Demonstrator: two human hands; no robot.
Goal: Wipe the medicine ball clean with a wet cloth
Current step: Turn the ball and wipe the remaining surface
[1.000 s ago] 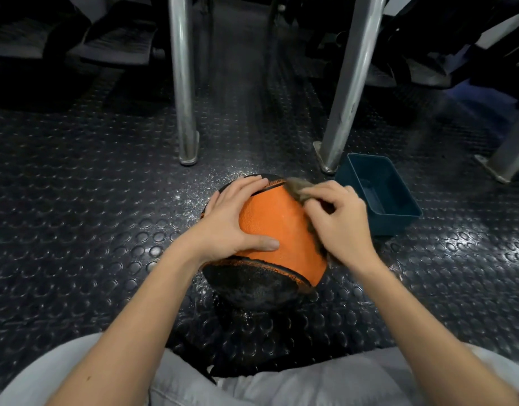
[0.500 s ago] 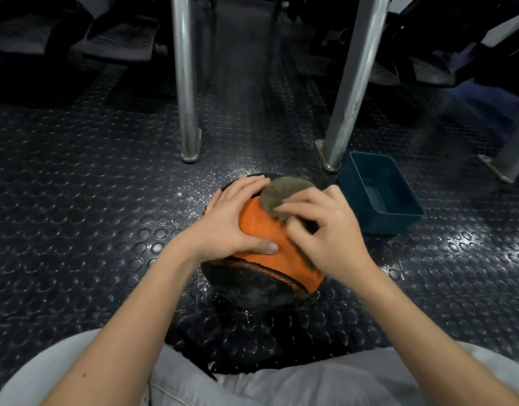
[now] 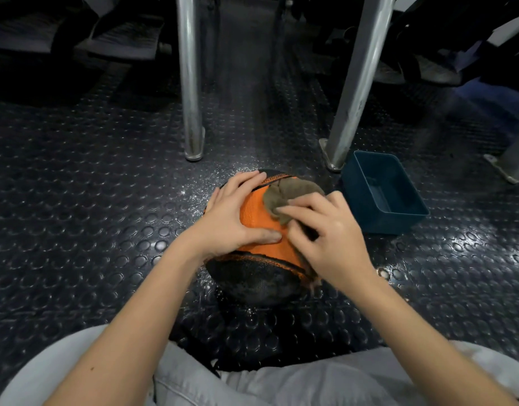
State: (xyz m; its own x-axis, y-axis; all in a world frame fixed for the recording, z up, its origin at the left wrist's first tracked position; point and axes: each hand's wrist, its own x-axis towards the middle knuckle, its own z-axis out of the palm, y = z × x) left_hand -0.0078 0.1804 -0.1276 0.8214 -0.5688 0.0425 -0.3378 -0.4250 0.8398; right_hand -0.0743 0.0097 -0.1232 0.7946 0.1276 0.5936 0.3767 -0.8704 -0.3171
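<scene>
A cloth [image 3: 287,193] on the ball [image 3: 254,213]
My left hand [image 3: 232,221] spreads flat on it; my right hand [image 3: 328,238] pinches the cloth.

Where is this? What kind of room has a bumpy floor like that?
Most likely a gym. The floor is black studded rubber, metal legs like an exercise frame's stand on it, and a medicine ball is being wiped with a cloth.

The medicine ball [image 3: 257,213] rests on the floor [image 3: 76,206], a tub [image 3: 399,224] just to its right, two posts [image 3: 189,83] behind
</scene>
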